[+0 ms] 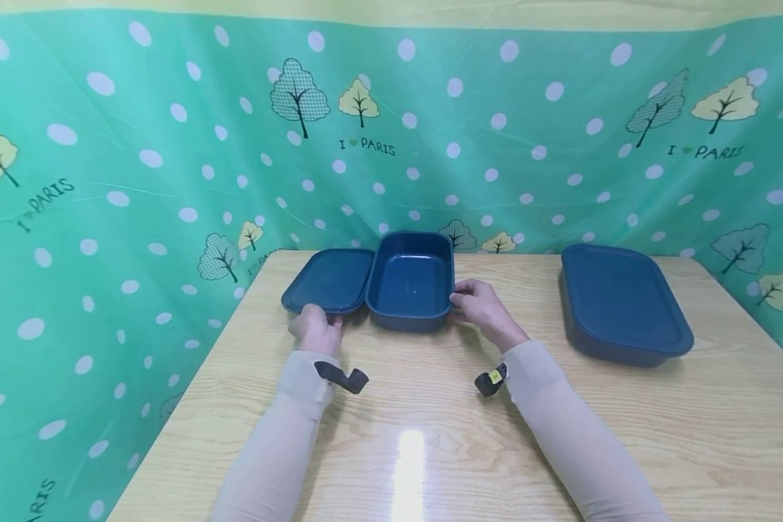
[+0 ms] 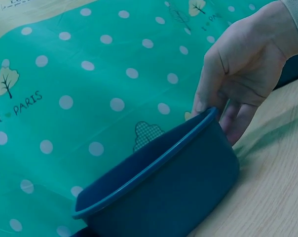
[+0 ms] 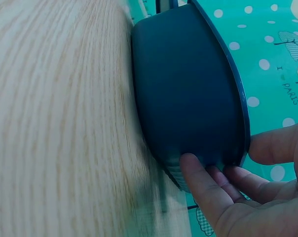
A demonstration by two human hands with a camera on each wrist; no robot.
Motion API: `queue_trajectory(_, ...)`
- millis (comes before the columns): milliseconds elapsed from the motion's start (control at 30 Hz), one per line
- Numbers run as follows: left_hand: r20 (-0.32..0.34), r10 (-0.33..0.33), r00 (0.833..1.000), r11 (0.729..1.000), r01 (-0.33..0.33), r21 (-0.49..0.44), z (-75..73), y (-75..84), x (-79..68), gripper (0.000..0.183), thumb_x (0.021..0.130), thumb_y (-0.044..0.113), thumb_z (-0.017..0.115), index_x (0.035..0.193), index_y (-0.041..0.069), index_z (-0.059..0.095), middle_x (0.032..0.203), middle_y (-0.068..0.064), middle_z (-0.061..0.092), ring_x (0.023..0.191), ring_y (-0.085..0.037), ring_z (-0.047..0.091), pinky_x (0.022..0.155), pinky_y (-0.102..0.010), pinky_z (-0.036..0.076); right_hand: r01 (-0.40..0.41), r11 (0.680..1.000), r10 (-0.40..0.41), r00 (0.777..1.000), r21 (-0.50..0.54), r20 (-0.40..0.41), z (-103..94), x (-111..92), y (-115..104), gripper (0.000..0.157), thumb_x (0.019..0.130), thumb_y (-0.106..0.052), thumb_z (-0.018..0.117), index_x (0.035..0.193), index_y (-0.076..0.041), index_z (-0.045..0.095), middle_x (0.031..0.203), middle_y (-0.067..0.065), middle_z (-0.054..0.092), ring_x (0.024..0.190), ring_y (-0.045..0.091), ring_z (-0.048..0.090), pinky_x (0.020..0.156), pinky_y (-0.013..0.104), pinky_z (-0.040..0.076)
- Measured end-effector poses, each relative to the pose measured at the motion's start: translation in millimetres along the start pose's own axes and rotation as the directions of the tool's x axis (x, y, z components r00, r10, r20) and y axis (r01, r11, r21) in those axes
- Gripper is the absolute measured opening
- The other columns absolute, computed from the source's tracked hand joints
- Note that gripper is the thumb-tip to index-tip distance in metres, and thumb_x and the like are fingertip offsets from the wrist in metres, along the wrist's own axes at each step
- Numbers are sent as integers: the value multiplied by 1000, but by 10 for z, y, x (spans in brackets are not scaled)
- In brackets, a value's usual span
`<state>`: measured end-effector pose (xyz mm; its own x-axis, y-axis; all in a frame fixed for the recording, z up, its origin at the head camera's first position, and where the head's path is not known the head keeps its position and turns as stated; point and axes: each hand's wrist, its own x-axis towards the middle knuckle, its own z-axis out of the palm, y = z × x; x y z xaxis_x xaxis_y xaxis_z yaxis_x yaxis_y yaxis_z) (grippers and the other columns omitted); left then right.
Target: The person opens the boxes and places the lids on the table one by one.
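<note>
A rectangular blue food container (image 1: 409,319) stands upright on the table, its inside visible and bare. My right hand (image 1: 486,312) grips its right side near the front corner. In the right wrist view, the thumb (image 3: 275,145) is at the rim and the other fingers lie against the outer wall. Left of the container is a flat blue lid (image 1: 333,279), its right edge close against the container's rim. My left hand (image 1: 316,331) holds the lid's near edge, with the fingertips partly hidden. The left wrist view shows the container (image 2: 173,182) and the right hand (image 2: 247,64), not the left.
A larger blue container with its lid on (image 1: 626,304) stands at the right of the wooden table (image 1: 431,406). Behind and to the left hangs a green dotted curtain (image 1: 378,188), close to the table's back edge.
</note>
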<state>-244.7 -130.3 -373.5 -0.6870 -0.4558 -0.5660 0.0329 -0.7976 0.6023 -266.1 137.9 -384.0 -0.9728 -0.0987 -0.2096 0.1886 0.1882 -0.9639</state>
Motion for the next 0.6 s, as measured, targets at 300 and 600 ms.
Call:
queue_trajectory(300, 0, -13, 1000, 999, 13, 49, -38, -30, 14, 56, 99, 11, 31, 151, 15, 10, 148, -5, 29, 127, -17, 35, 99, -38, 41, 1, 1000, -1, 1000, 1, 0, -4, 5, 8, 37, 98, -2, 43, 133, 10, 41, 127, 24, 47, 114, 36, 55, 94, 43, 48)
queue_trajectory(600, 25, 8, 1000, 998, -10, 69, -95, -56, -14, 57, 98, 10, 30, 151, 14, 8, 147, -8, 27, 127, -19, 33, 99, -37, 40, 1, 1000, -1, 1000, 0, -3, 10, 19, 17, 35, 98, -2, 43, 131, 9, 42, 127, 24, 48, 113, 36, 56, 93, 41, 49)
